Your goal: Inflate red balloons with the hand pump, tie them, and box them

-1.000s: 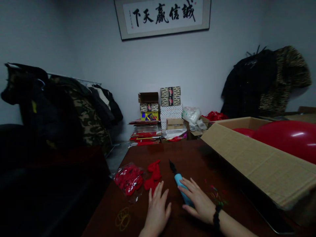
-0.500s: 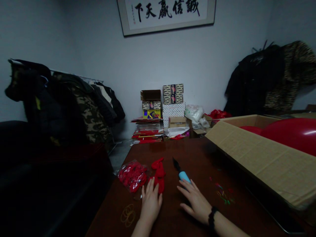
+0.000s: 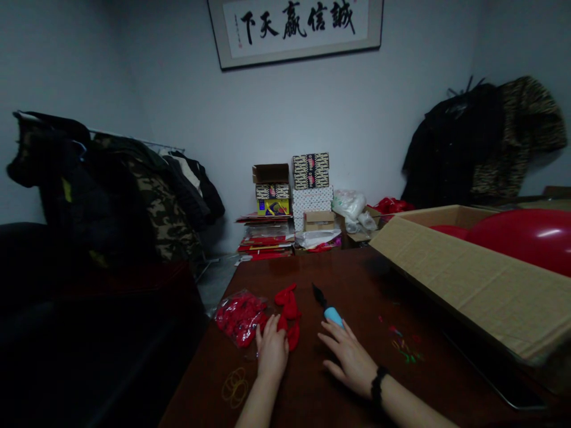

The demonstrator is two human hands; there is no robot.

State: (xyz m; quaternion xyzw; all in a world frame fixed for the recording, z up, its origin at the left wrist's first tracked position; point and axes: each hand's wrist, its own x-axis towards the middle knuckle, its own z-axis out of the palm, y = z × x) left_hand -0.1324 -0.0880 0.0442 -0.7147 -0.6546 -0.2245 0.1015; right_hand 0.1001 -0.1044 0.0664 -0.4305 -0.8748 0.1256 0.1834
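Note:
My left hand point(image 3: 272, 351) is at the near end of some deflated red balloons point(image 3: 289, 306), its fingers curled down onto one of them; the fingertips are partly hidden. Just left of it, a clear plastic bag point(image 3: 241, 318) packed with more red balloons lies on the table. My right hand point(image 3: 350, 356), wearing a dark bracelet, rests palm down with its fingers spread. Its fingertips are at the near end of a balloon hand pump point(image 3: 332, 316), which has a light blue body and a black nozzle pointing away.
Thin yellow rubber bands point(image 3: 235, 387) lie at the near left of the brown table point(image 3: 307, 267). Small coloured pieces point(image 3: 404, 348) are scattered at right. A cardboard box point(image 3: 464, 285) holding inflated red balloons point(image 3: 526, 238) stands beyond a dark phone-like slab point(image 3: 491, 371).
My left hand has moved slightly forward, and its fingers have gone from stretched out to curled on a red balloon, which has shifted. My right hand stays nearly still.

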